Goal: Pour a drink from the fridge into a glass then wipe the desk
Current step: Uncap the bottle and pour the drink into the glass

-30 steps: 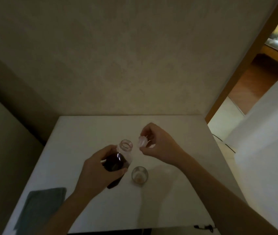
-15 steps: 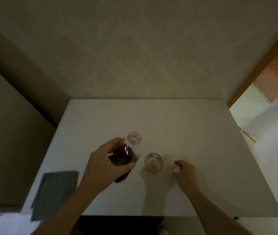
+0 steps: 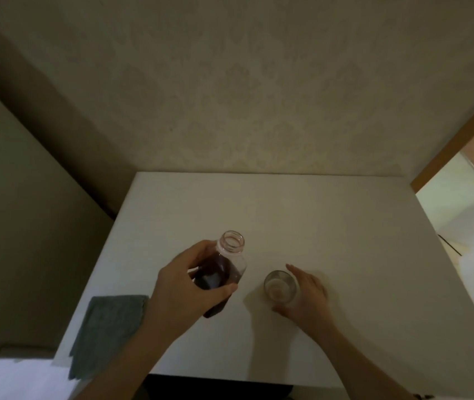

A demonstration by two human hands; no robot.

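A: Fig. note, head view. I saw the left hand wrapped round the bottle, which was uncapped, dark drink inside, tilted w/ its mouth toward the far edge of the counter.

B: And the right hand?

A: Fingers cupped round the glass from its right side; I couldn't tell whether they were gripping it or just touching. Glass stood upright just beside the bottle, near the front edge.

B: Risks, in your view?

A: Narrow glass mouth vs. wide bottle neck: tip too fast and I judged the drink would overshoot the rim onto the counter or the right hand. A loose hold might let the glass slide or topple. Cloth lay at the front-left corner, overhanging the edge, so a nudge from the left forearm could've dropped it.
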